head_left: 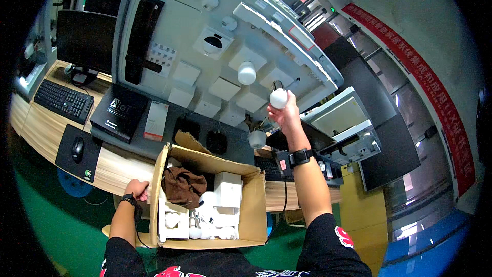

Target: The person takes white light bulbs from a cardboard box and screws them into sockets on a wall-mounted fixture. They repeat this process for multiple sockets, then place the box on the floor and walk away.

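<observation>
Head view shows the left hand curled at a cardboard box, grip unclear, the right hand closed round a white bulb, probably light and fragile, best cupped by its globe, against a dark fitting before the panel.

Cloth and apparently bulbs in box, mouse leftward

Head-worn fisheye view, downward over the cardboard box
</observation>
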`<move>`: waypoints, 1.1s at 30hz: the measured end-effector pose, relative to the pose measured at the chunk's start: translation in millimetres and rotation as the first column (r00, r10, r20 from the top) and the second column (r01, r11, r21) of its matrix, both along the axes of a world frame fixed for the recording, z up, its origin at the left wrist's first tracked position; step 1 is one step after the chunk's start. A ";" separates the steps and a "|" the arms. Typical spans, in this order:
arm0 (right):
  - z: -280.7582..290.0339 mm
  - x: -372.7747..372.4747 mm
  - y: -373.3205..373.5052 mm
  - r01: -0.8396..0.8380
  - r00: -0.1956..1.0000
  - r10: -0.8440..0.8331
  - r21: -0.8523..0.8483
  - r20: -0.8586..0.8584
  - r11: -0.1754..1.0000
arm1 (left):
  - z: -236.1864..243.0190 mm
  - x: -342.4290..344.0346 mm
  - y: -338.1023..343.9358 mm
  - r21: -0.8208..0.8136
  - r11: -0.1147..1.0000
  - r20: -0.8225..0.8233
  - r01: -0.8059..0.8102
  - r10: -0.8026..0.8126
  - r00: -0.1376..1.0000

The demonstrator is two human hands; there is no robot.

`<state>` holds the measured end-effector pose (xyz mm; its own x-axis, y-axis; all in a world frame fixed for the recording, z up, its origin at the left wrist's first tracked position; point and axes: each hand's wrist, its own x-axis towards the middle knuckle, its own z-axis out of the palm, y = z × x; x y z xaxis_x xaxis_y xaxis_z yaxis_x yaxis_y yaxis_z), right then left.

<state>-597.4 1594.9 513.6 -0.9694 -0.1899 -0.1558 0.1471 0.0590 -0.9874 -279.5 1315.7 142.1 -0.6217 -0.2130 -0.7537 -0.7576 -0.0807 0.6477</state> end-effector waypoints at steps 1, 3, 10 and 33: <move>5.3 -1.0 0.4 0.008 0.994 0.008 0.144 -0.113 0.989 | 3.1 0.2 1.1 -0.004 1.000 0.000 -0.014 0.014 1.000; 13.4 -6.4 -9.4 0.192 0.925 0.011 0.491 -0.380 0.850 | 4.4 3.1 -1.4 -0.057 0.998 -0.054 0.005 -0.008 0.999; -54.0 -42.3 -25.9 -0.066 0.997 0.067 -0.008 0.033 0.998 | 11.3 -0.9 1.2 -0.055 0.998 -0.030 -0.007 0.005 1.000; 53.1 -20.4 -21.4 -0.035 0.963 0.231 0.787 -0.137 0.616 | 0.1 -5.6 -2.7 -0.032 0.999 0.012 0.013 -0.012 1.000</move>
<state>-617.8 1573.5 566.7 -0.9685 -0.2235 -0.1101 -0.1233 0.8141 -0.5675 -285.2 1313.0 142.3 -0.6158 -0.2296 -0.7537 -0.7659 -0.0502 0.6410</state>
